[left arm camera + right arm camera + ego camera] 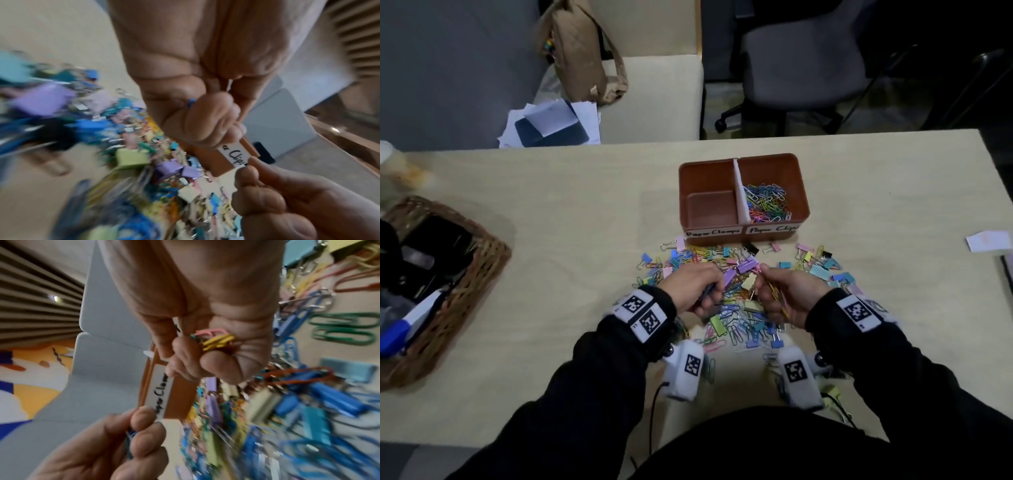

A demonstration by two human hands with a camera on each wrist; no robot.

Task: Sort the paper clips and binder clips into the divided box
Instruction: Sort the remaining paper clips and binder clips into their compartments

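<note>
One rust-brown plastic divided box [743,195] stands on the one pale wooden table [571,212]. It has two compartments, one white divider [742,192] and two white handwritten labels [743,230]. The right compartment holds a heap of coloured wire paper clips [767,202], too many to count; the left compartment holds none. In front of the box lies one mixed pile of pastel binder clips and paper clips [739,287], dozens, not countable. Two hands are in view: the left hand [693,286] grips at least one blue paper clip [191,102], the right hand [789,291] a small bunch, at least three [216,339]. One wicker basket [479,274], one office chair [804,58], one brown paper bag [578,51].
</note>
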